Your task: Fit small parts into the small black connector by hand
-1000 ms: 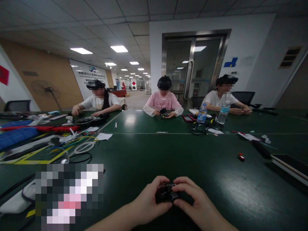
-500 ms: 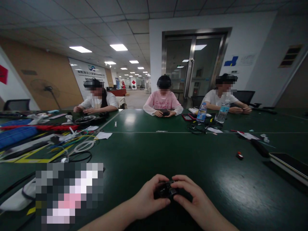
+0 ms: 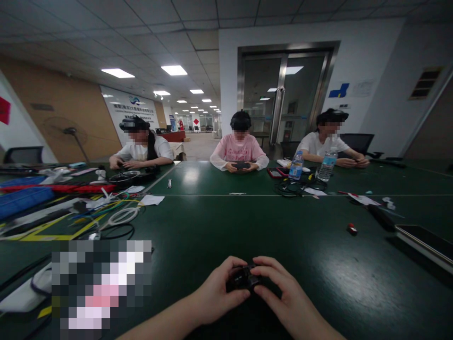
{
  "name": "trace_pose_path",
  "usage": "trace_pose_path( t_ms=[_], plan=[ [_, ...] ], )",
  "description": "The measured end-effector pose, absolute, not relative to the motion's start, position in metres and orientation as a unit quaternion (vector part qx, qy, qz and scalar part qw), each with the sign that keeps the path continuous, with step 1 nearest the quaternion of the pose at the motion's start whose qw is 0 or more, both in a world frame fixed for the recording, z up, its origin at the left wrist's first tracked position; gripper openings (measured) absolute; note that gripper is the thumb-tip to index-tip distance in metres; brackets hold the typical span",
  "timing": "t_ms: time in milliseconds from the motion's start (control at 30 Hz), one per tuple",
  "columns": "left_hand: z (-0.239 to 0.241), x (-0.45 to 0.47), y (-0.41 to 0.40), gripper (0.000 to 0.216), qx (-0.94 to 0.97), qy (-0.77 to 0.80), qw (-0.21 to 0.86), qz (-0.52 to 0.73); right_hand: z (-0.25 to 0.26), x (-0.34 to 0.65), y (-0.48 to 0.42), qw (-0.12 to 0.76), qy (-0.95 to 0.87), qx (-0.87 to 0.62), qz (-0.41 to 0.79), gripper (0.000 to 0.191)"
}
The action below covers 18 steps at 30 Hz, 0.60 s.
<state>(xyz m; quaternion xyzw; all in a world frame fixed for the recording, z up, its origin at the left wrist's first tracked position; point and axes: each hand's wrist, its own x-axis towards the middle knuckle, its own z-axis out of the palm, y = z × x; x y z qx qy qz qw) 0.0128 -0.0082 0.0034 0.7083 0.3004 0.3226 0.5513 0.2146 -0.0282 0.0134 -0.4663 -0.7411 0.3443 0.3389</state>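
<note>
A small black device sits low over the dark green table, close to my edge of it. My left hand is closed around its left side, thumb curled beneath. My right hand is closed around its right side, fingers arched over the top. Most of the device is hidden by my fingers.
Three people with head-worn cameras sit at the far side, each handling small items. Two water bottles and cables lie far right. Cables, tubing and blue trays crowd the left. A small red part and a flat dark slab lie at right.
My hands and the black device have barely shifted, sitting slightly lower in view. The person in pink has lowered their hands and item to the table.
</note>
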Motion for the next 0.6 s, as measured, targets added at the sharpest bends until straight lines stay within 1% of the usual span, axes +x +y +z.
trace_pose_path(
  t_ms=[267, 433, 600],
  plan=[
    [0.008, 0.012, -0.01, 0.041, 0.706, 0.306, 0.55, 0.324, 0.014, 0.213, -0.029, 0.346, -0.735, -0.463, 0.353, 0.022],
    [0.007, 0.013, -0.01, 0.037, 0.706, 0.32, 0.541, 0.327, 0.014, 0.215, -0.027, 0.405, -0.698, -0.465, 0.364, 0.019],
    [0.005, 0.011, -0.009, 0.037, 0.716, 0.331, 0.527, 0.316, 0.013, 0.225, -0.018, 0.457, -0.626, -0.492, 0.397, 0.031]
  ],
)
